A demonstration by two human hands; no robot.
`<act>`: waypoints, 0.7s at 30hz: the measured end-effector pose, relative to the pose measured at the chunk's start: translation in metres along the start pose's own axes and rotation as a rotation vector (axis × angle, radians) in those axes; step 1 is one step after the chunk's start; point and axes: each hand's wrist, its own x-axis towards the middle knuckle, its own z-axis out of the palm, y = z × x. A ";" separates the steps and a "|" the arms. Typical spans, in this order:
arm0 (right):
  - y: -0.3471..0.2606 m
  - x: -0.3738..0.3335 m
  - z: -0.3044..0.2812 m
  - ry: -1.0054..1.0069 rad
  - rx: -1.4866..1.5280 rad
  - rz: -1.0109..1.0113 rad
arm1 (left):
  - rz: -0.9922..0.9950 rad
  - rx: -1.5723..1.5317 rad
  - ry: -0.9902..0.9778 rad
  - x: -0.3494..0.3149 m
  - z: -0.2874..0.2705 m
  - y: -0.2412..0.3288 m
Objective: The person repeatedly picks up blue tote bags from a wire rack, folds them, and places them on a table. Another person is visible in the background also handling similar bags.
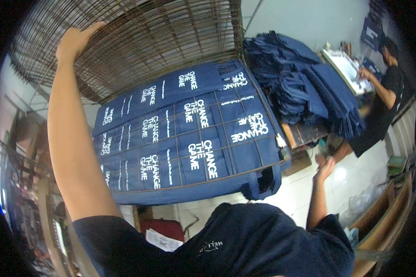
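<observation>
My left hand [74, 44] is raised at the upper left, closed on the edge of a stack of wire mesh shelves [148, 41] that stands tilted up; its fingers are partly hidden behind the wires and the thumb points right. Below, several navy cloth bags [171, 152] with white print lie in rows on a lower wire shelf [208, 179]. One bag's handle loop [266, 182] hangs over the near right corner. My right hand [326, 168] is to the right of that corner, apart from the rack, with its fingers loosely parted and nothing seen in them.
Right of the rack, a big pile of navy bags [305, 78] covers a table. Beyond it a co-worker [388, 101] reaches over a white printing frame [344, 69]. A red seat [164, 228] with papers on it is under the rack's near side. Wooden boards [383, 212] stand at the lower right.
</observation>
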 end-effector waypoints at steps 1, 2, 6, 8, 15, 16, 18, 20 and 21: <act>-0.026 0.008 0.011 0.000 0.200 -0.021 | 0.012 -0.022 -0.029 0.007 0.004 0.002; -0.064 -0.002 0.023 -0.236 0.345 0.056 | 0.012 -0.028 -0.057 0.011 0.002 0.002; -0.209 -0.101 0.092 -0.840 0.622 -0.001 | -0.028 0.009 -0.046 0.015 -0.004 0.006; -0.239 -0.139 0.103 -1.217 0.701 -0.085 | -0.026 0.019 -0.063 0.017 -0.001 0.007; -0.314 -0.216 0.129 -1.901 1.011 -0.134 | 0.162 0.084 -0.124 0.058 0.023 -0.022; -0.320 -0.221 0.130 -1.930 1.035 -0.127 | 0.205 0.091 -0.134 0.058 0.022 -0.017; -0.330 -0.224 0.137 -2.037 1.094 -0.155 | 0.203 0.041 -0.119 0.055 0.016 -0.025; -0.339 -0.217 0.157 -2.227 1.165 -0.288 | 0.176 0.001 -0.142 0.056 0.016 -0.028; -0.338 -0.218 0.156 -2.223 1.169 -0.273 | 0.146 -0.008 -0.170 0.058 0.016 -0.030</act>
